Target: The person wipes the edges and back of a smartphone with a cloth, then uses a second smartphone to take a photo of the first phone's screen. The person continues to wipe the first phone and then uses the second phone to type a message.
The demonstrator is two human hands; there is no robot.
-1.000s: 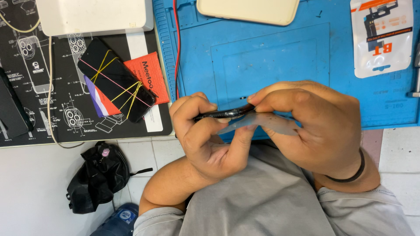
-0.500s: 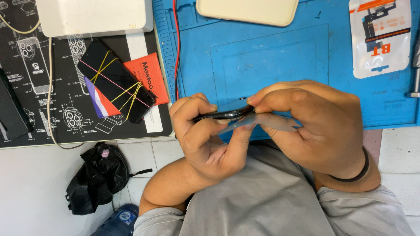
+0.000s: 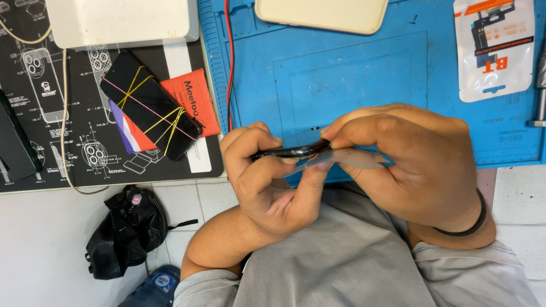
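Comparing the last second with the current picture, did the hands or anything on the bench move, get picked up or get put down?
No visible change. The left hand and the right hand hold the thin dark device edge-on with a translucent pick against it, as before. Nothing was taken up or let go. The phone bound with rubber bands, the blue mat and the white packet lie where they were.

Landmark: blue mat (image 3: 364,85).
- Mat centre bare; free passage offered above both hands.
- Mat near edge taken up by left hand (image 3: 267,182) and right hand (image 3: 409,165), closed on thin dark device (image 3: 290,152).
- Far edge blocked by cream slab (image 3: 321,14).
- Right corner blocked by white packet (image 3: 493,48).
- Left border lined by red cable (image 3: 230,68); beyond it, banded phone (image 3: 149,111).
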